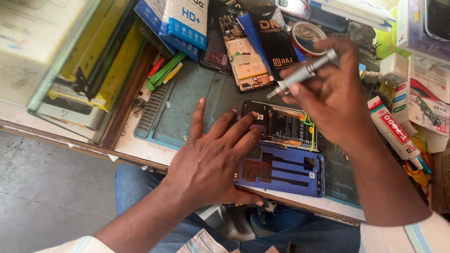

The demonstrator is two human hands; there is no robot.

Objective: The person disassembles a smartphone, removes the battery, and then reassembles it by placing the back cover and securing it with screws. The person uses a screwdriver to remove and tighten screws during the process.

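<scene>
Left hand (212,160) lay flat, fingers spread, on blue back cover (286,171) and opened phone (285,125) on mat (189,104). Right hand (336,98) gripped screwdriver (301,73) just above phone.

Blue boxes (178,8) top-left, tape roll (304,37), glue tube (393,127) at rt, circuit board (242,55) behind mat

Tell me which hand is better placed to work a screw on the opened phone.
Probably the right hand: it holds the silver screwdriver just above the opened phone. The left hand lies flat, fingers spread across the phone and the blue back cover, steadying them.
</scene>
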